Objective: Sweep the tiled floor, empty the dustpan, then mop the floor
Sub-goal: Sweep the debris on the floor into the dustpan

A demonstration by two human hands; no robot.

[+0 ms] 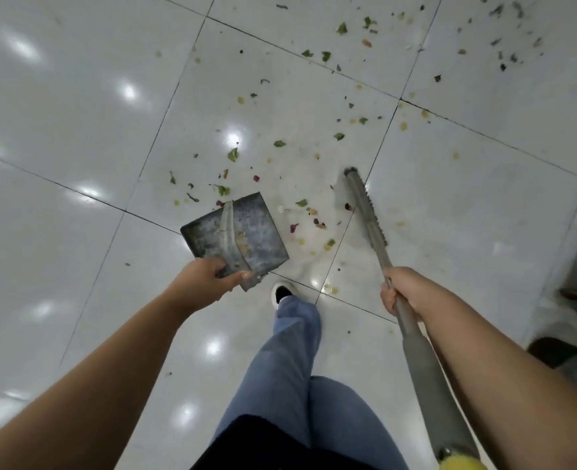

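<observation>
Left hand (pixel 209 278) curled round near end of dustpan (pixel 234 228), thumb on top, fingers under; pan's handle runs up its middle. Pan is dark metal, worn, tilted, open side toward right, just beyond L fingers; cannot tell whether its far edge touches floor (pixel 77 130).

Right hand (pixel 404 293) wrapped tight round broom (pixel 368 208) shaft, thumb side toward head. Shaft passes back along R forearm, grey sleeve thicker near body, yellow bit at its near end. Broom head ahead & slightly left of R hand, bristles down on tile, edge-on to camera.

Debris (pixel 309 213) betw pan mouth & broom head: green leaf bits, reddish petals, yellowish flecks. More scattered well beyond both hands, up to far right, where grey dusty clumps lie.

Shoe (pixel 282 293) w/ white toe just right of L hand, below pan's near corner; blue trouser leg behind it.

Glossy white tiles, dark grout lines, ceiling-light glare spots left of L arm. Blurred dark objects far right of R arm, cannot tell what.
</observation>
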